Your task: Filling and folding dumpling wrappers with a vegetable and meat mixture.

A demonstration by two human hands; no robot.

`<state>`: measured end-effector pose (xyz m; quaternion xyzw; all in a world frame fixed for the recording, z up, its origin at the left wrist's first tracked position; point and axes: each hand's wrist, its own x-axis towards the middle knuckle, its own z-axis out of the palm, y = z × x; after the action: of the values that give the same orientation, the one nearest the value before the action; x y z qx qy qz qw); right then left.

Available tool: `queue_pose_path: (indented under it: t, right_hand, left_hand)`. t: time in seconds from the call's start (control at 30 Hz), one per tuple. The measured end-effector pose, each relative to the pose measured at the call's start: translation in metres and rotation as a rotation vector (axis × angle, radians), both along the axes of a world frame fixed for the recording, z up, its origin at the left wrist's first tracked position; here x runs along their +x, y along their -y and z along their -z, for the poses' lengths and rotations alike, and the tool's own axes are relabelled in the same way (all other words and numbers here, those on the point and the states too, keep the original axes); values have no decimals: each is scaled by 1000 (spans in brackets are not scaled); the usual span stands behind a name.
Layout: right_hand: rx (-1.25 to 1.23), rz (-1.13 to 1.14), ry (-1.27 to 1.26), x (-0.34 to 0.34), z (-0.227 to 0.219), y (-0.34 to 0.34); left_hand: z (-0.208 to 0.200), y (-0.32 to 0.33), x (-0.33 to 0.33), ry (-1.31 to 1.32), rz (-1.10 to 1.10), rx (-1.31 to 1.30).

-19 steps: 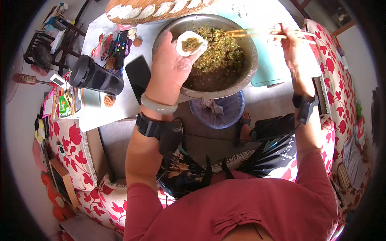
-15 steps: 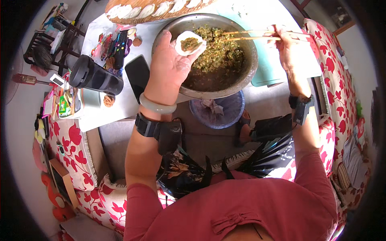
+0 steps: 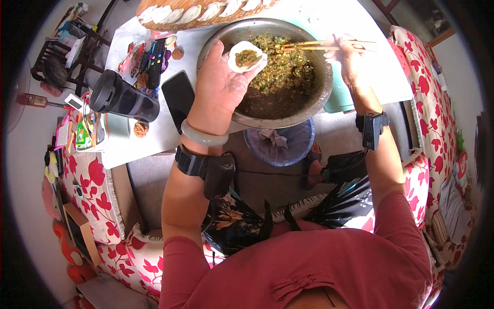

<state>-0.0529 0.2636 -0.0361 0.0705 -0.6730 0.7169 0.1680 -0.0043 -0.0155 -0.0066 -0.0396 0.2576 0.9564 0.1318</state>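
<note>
My left hand cradles a round white dumpling wrapper with a dab of chopped green-brown filling in its middle. It is held over the left part of a wide metal basin. My right hand grips a pair of wooden chopsticks over the basin's right side. Their tips reach the loose filling heaped inside the basin. Strong sunlight washes out part of the right hand's fingers.
A wooden board with a row of folded dumplings lies at the far edge. Left of the basin are a black phone, a dark tumbler and a remote control. A lined bin stands below the table's near edge.
My right hand has moved left and slightly down, and the chopsticks have shifted left with it, closer together at the tips. My left hand still holds the wrapper, nearly unmoved.
</note>
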Motion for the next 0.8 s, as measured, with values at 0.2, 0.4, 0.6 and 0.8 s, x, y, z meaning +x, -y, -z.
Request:
queue_pose_path:
  t: [0.2,0.4,0.6,0.8]
  right_hand:
    - [-171,10,32,-3,8,-5]
    - [-416,-144,41,4,2,-10]
    - [-296,-153,-68,55,-44,18]
    - [402,-252,-417,98,-48,37]
  left_hand:
    - [3,-1,-3,-5,-8,-14]
    - [5,2,-4,19,-23,-13]
    - [0,-6,-1,-4,19,-35]
    - [-7,-11,4,-17,77,23]
